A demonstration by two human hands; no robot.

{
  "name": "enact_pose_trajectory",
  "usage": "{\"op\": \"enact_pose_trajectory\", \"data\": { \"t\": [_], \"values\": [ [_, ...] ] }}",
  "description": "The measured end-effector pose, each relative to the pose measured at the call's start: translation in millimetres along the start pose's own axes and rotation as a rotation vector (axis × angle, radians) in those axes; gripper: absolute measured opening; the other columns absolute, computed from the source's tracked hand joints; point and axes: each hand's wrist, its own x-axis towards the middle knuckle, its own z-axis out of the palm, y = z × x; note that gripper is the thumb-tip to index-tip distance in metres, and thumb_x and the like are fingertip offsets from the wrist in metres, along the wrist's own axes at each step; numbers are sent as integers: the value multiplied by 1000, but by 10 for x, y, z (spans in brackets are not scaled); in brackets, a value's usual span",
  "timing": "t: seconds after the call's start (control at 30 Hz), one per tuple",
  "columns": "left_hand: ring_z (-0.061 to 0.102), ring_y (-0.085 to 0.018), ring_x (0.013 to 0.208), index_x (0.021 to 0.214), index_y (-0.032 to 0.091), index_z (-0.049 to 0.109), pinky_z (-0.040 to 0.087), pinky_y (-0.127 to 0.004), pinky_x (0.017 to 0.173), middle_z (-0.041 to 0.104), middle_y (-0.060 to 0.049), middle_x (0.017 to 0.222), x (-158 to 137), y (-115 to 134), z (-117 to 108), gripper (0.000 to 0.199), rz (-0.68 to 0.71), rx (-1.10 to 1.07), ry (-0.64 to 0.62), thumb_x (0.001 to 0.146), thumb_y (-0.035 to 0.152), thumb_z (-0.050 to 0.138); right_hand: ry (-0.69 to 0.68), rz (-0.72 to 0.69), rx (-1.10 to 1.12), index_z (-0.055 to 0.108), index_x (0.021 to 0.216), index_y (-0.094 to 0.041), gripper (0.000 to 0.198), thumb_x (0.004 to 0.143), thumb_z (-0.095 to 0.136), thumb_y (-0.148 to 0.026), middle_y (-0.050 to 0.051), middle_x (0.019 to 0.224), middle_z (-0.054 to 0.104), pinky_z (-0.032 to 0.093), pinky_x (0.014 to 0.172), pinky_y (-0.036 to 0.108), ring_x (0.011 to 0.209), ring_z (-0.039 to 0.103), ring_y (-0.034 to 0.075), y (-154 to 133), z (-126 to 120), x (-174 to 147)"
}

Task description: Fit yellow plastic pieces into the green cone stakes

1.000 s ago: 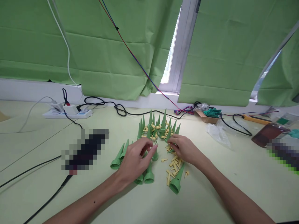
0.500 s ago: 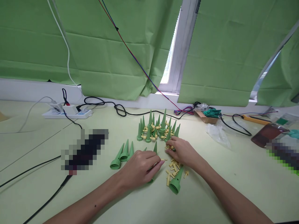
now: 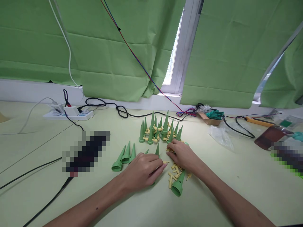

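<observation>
My left hand (image 3: 145, 168) is closed in a pinch on a small yellow plastic valve piece (image 3: 166, 162), whose thin tip sticks out past the thumb. My right hand (image 3: 182, 154) curls its thumb and fingers around yellow pieces at the far end of a loose pile (image 3: 175, 170); the fingertips partly hide what they grip. Below that pile lies a green plastic spike (image 3: 178, 186), its hollow end towards me. Several more green spikes (image 3: 126, 154) lie left of my left hand, some partly covered by it. Behind both hands stands a cluster of upright green spikes (image 3: 151, 134) with yellow pieces attached.
A power strip (image 3: 71, 115) with plugs and black cables lies at the back left, near a blurred dark object (image 3: 88, 153). At the right are a small cardboard box (image 3: 209, 119), a clear plastic bag (image 3: 220, 137) and a dark reddish container (image 3: 272, 137). Green curtains hang behind.
My right hand has shifted slightly left over the yellow pieces. My left hand stays nearly still with its yellow valve piece.
</observation>
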Motion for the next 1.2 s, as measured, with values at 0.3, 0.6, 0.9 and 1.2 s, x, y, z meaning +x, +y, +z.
{"op": "enact_pose_trajectory", "data": {
  "t": [0.3, 0.6, 0.9, 1.2],
  "values": [
    [45, -12, 52, 66, 16, 56, 28, -27, 52, 50, 0, 58, 11, 0, -10, 36, 3, 4, -19, 99, 20, 41, 8, -11, -18, 57, 87, -18, 15, 99, 48, -22, 6, 90, 59, 38, 62, 27, 77, 60, 19, -46, 1, -5],
    [45, -12, 52, 66, 17, 56, 30, -28, 51, 49, 1, 58, 6, -4, 1, 36, 19, 2, 17, 99, 20, 41, 36, -30, 8, 56, 85, -18, 23, 102, 42, -23, 6, 89, 58, 39, 63, 28, 77, 59, 19, -82, -3, -2],
    [44, -12, 51, 65, 17, 55, 29, -28, 51, 48, 2, 58, -9, -1, 2, 36, 28, 4, 35, 99, 20, 42, 98, -58, 107, 58, 88, -18, 24, 102, 39, -19, 6, 87, 58, 42, 68, 30, 78, 59, 20, -66, 46, 12],
    [47, -11, 51, 72, 16, 60, 28, -27, 50, 52, 2, 58, 18, 10, -25, 29, -33, 9, 154, 98, 20, 47, 423, -200, 437, 55, 89, -19, 18, 101, 41, -17, 3, 83, 57, 42, 69, 27, 76, 54, 17, -142, -28, -7]
  ]
}}
